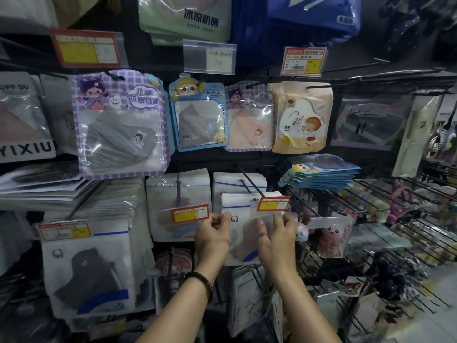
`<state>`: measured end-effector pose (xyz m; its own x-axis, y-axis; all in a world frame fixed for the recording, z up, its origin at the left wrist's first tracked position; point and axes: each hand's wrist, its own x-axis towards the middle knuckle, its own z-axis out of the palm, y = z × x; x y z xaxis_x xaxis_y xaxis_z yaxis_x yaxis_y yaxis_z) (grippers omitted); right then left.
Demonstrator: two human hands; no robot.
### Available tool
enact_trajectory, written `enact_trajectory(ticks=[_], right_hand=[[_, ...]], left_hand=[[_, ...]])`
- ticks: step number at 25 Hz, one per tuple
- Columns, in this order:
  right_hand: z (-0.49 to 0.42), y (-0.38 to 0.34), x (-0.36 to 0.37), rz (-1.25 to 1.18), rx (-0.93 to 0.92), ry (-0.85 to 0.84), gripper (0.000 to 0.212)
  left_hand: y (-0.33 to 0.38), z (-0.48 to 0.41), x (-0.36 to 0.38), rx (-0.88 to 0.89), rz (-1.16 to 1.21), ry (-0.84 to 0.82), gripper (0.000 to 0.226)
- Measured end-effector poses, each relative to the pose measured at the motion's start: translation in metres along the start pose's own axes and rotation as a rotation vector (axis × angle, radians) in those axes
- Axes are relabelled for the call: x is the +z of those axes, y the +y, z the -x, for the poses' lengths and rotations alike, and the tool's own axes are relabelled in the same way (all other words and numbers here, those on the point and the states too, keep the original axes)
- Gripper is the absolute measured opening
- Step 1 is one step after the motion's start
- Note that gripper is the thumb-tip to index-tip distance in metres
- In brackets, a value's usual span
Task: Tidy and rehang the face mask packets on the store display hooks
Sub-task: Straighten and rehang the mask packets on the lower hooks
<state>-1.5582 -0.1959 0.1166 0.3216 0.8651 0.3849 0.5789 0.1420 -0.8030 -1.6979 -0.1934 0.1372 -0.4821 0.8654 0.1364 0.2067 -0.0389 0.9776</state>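
Observation:
A white face mask packet (243, 227) with a blue stripe hangs at the front of a black display hook (249, 185), under a red and yellow price tag (273, 203). My left hand (213, 237) pinches the packet's left edge. My right hand (278, 235) grips its right side just below the tag. More white packets (238, 181) hang behind it on the same hook. Another stack of white packets (178, 184) hangs on the hook to the left, with its own price tag (190, 213).
Purple, blue and pink children's mask packets (121, 125) hang on the row above. A grey mask packet (86, 268) hangs lower left. A pile of blue packets (320, 173) lies on the wire rack (385, 201) at right, among plush keychains (330, 238).

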Motion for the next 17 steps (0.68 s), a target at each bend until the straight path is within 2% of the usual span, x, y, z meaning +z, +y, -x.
enact_trajectory(ticks=[2,4,6,8,12,14,17], right_hand=[[0.003,0.001,-0.002,-0.015,-0.009,-0.03,0.052],[0.014,-0.001,-0.004,-0.042,0.015,-0.052,0.07],[0.035,-0.008,0.001,-0.054,0.07,-0.062,0.076],[0.061,-0.017,0.01,-0.038,0.08,-0.044,0.066],[0.112,-0.046,0.035,-0.147,0.075,-0.153,0.033],[0.134,-0.067,0.048,-0.212,0.074,-0.229,0.023],[0.163,-0.099,0.072,-0.265,0.038,-0.307,0.022]], left_hand=[[-0.005,-0.003,-0.002,0.022,-0.069,0.001,0.026],[-0.01,-0.001,-0.012,0.058,-0.122,-0.001,0.018],[-0.016,0.008,-0.03,0.097,-0.179,-0.036,0.009],[-0.022,0.022,-0.053,0.156,-0.268,-0.11,0.003],[-0.043,0.048,-0.117,0.217,-0.363,-0.228,0.013],[-0.052,0.053,-0.155,0.229,-0.362,-0.192,0.014],[-0.065,0.054,-0.216,0.249,-0.296,-0.043,0.014]])
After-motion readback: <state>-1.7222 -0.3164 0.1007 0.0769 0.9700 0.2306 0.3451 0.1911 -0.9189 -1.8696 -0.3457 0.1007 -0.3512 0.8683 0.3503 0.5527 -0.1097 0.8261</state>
